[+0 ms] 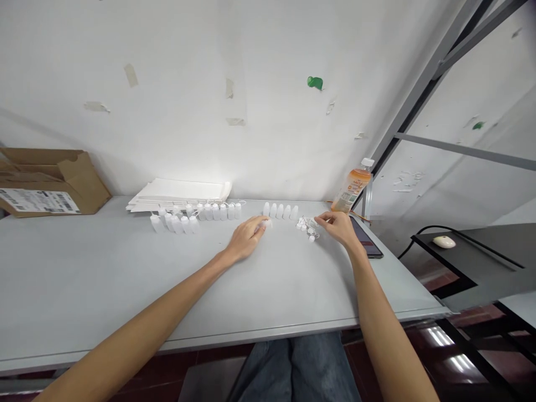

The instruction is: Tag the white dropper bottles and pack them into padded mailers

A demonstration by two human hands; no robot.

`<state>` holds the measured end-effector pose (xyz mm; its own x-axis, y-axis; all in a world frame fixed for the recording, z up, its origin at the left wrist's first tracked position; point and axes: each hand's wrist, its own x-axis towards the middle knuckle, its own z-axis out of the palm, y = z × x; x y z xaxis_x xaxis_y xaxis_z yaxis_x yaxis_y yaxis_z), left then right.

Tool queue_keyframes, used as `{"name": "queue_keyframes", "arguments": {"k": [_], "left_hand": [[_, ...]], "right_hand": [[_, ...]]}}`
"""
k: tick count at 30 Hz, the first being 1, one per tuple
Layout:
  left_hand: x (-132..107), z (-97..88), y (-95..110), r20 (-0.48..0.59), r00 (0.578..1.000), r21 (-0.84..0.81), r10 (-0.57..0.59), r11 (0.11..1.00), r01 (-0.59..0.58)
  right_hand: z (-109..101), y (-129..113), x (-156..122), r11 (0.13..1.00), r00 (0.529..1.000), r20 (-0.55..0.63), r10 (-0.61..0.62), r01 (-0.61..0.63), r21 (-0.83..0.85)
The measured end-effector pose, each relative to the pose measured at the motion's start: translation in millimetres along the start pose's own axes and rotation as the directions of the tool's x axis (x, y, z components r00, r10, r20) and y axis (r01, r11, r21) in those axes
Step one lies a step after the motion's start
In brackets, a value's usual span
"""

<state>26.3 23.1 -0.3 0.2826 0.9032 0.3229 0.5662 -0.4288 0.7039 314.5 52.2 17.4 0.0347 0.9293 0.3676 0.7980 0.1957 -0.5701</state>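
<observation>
My left hand (pixel 245 237) is closed around a small white plastic bottle (pixel 266 223), mostly hidden by the fingers. On the right, the fingertips of my right hand (pixel 336 226) pinch a small white cap (pixel 314 221) at the edge of a loose pile of caps (pixel 304 225) with thin looped straps. Just behind my left hand, several uncapped white bottles (pixel 280 211) stand upright in a short row. To its left stands a group of similar bottles (pixel 216 212) with caps and straps, partly in two rows.
Flat white sheets (pixel 178 191) lie against the wall, behind the capped bottles. An open cardboard box (pixel 94 184) stands at the far left of the grey table (pixel 125 290). Beyond my right hand are an orange drink bottle (pixel 354 187) and a dark phone or tablet (pixel 368 243).
</observation>
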Motion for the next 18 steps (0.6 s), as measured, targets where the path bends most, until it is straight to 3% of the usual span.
{"name": "queue_keyframes", "arguments": {"k": [5, 11, 18], "left_hand": [[2, 1.1, -3, -0.028, 0.992, -0.233, -0.124, 0.966, 0.114], [7, 3.4, -4, -0.063, 0.935, -0.517, -0.35, 0.813, 0.269], [8, 1.6, 1, -0.039, 0.93, -0.652, -0.367, 0.715, 0.255]], "right_hand": [[-6, -10, -6, 0.998, 0.988, 0.157, -0.004, -0.005, 0.059], [-9, -24, -11, 0.999, 0.95, 0.313, 0.003, 0.01, -0.041], [-7, -27, -12, 1.0, 0.906, 0.424, 0.019, -0.011, -0.02]]}}
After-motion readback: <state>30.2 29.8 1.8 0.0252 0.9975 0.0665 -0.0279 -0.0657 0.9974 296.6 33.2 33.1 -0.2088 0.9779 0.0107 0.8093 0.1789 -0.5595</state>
